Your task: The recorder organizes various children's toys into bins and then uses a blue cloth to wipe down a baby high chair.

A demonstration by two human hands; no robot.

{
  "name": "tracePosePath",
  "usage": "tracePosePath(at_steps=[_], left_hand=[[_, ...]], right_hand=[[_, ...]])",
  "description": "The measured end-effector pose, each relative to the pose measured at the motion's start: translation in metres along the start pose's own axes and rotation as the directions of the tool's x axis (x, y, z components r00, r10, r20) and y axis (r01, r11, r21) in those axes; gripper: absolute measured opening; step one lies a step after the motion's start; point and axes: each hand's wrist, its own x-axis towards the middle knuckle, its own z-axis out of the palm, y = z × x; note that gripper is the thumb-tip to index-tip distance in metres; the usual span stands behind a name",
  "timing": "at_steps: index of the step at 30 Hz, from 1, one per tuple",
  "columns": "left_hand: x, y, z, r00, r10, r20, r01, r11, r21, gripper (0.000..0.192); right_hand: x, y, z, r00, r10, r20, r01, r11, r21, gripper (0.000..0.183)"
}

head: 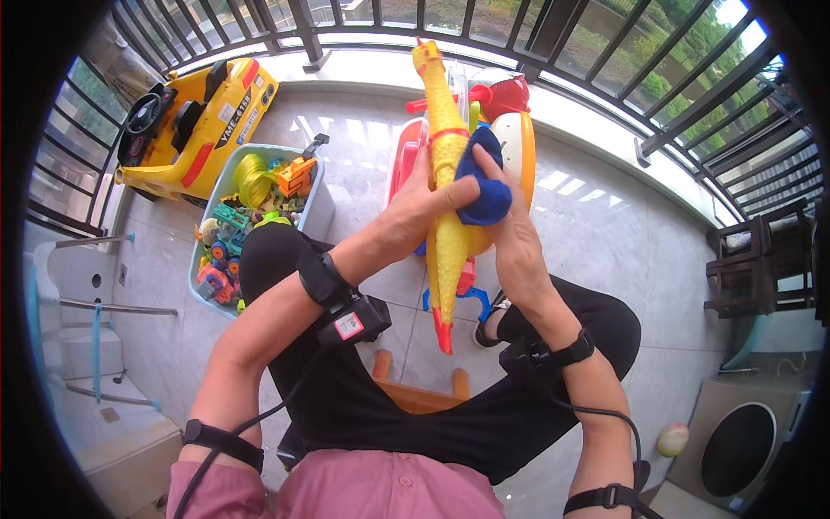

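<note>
A yellow rubber chicken toy (450, 259) with red feet and a red band at its neck end lies lengthwise before me, raised above the floor. My left hand (412, 204) is wrapped around its middle, with the thumb across the front. A dark blue cloth (483, 201) rests against the chicken's right side. My right hand (522, 250) grips this cloth and presses it to the toy, its fingers partly hidden behind the cloth. Part of the chicken's body is covered by the left thumb and the cloth.
A light blue bin (318, 201) full of small toys stands left of my knee. Behind it is a yellow ride-on toy car (227, 123). Colourful plastic toys (519, 143) sit behind the chicken. Dark railings (454, 26) enclose the far side; a front-loading washer (733, 447) stands at right.
</note>
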Motion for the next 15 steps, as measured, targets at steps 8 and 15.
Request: tracePosePath(at_steps=[8,15], left_hand=[[-0.007,0.0,0.005,0.964,-0.159,0.215,0.105,0.964,0.243,0.088],[-0.01,0.027,-0.002,0.979,-0.183,0.087,0.188,0.98,-0.06,0.074]], right_hand=[[0.004,0.015,-0.007,0.905,0.421,-0.057,-0.247,0.631,0.735,0.045],[0.01,-0.007,-0.044,0.871,0.474,0.128,-0.182,0.07,0.981,0.046]])
